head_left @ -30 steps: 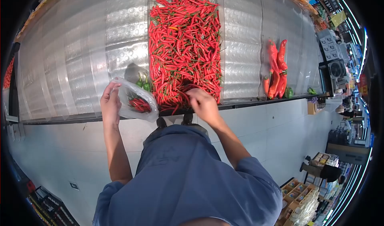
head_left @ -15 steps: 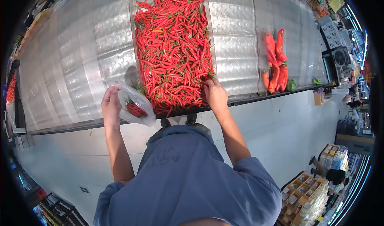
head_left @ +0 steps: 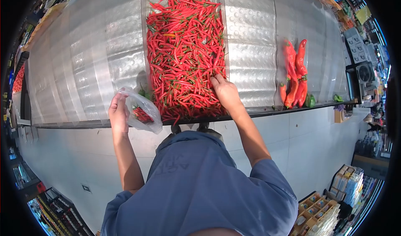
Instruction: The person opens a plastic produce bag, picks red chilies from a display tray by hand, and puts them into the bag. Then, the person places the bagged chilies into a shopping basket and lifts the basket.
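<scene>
My left hand is closed on the rim of a clear plastic bag. Several red chili peppers with green stems lie inside the bag, which hangs at the counter's front edge. In the middle of the counter spreads a big pile of thin red chili peppers. At the pile's right side, my right hand reaches in with its fingertips pinched together among the chilies. A chili appears to be between those fingertips, though they partly cover it.
Larger red peppers lie to the right on the counter, with a green pepper beside them. The bumpy silver counter ends in a dark front edge. A wooden crate display stands on the floor at lower right.
My right hand has shifted slightly up and right along the pile's side. My left hand still holds the bag. The whole view has tilted a little.
</scene>
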